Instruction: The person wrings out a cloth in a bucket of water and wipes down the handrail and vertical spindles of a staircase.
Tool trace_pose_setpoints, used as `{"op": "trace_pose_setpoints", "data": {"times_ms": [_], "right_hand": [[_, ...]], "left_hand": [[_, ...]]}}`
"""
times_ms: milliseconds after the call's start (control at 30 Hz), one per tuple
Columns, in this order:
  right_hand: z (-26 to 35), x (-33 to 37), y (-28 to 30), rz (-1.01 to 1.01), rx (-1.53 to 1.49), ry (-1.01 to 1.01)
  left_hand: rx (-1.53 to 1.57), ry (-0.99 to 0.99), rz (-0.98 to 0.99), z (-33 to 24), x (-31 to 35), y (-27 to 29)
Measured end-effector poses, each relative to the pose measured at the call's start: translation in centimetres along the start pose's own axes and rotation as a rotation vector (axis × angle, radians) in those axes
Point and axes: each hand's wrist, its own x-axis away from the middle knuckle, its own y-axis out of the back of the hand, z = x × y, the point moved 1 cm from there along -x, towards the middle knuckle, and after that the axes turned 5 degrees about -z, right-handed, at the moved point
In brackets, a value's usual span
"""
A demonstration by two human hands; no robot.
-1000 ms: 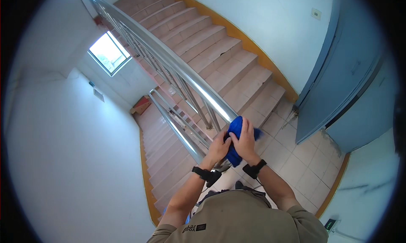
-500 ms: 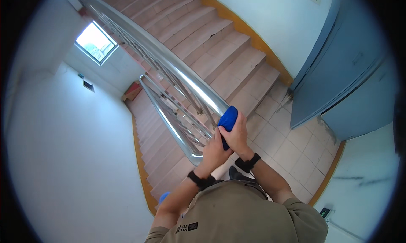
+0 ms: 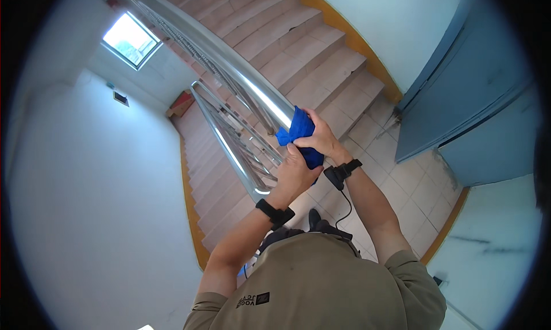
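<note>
A blue cloth (image 3: pixel 302 123) is wrapped over the lower end of a shiny metal handrail (image 3: pixel 268 100). One loose corner of it sticks out toward the left. My right hand (image 3: pixel 322 139) grips the cloth from the right side, thumb lying across its top. Just below and nearer to me, my left hand (image 3: pixel 295 173) is closed round the lower part of the cloth, its thumb pointing up along it. The rail's end under the cloth is hidden. Each wrist wears a black band, and a cable hangs from the right one.
Tiled stairs (image 3: pixel 310 60) climb beyond the rail. On the left, a second metal railing (image 3: pixel 221 136) runs beside the other flight (image 3: pixel 198 175). A grey-blue door (image 3: pixel 459 100) stands at the right above the tiled landing (image 3: pixel 396 198). A window (image 3: pixel 131 40) is at the upper left.
Both hands and the cloth have moved farther from my body. The cloth, smoother before, now looks bunched, with a corner showing at the left.
</note>
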Motion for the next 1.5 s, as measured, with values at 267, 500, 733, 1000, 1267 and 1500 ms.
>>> {"op": "trace_pose_setpoints", "data": {"times_ms": [267, 500, 733, 1000, 1267, 1500], "right_hand": [[-1.7, 5.0, -3.3, -0.243, -0.317, -0.089], [-1.0, 11.8, -5.6, -0.463, -0.451, -0.357], [-0.8, 10.3, -5.3, -0.453, -0.072, -0.215], [2.7, 3.3, -2.5, -0.220, 0.609, 0.103], [1.1, 0.4, 0.1, 0.001, 0.253, 0.055], [0.2, 2.0, -0.4, -0.075, -0.083, -0.018]], "left_hand": [[-0.412, -0.293, -0.142, 1.4, 3.5, 0.0], [-0.525, -0.429, -0.178, 3.9, 6.9, 0.0], [-0.133, -0.108, -0.035, 1.3, 4.3, 0.8], [0.274, 0.187, 0.189, 1.9, -0.9, -0.4], [0.249, 0.184, 0.135, 0.2, -1.8, -0.1], [-0.035, 0.062, 0.201, -0.5, -0.3, 0.6]]}}
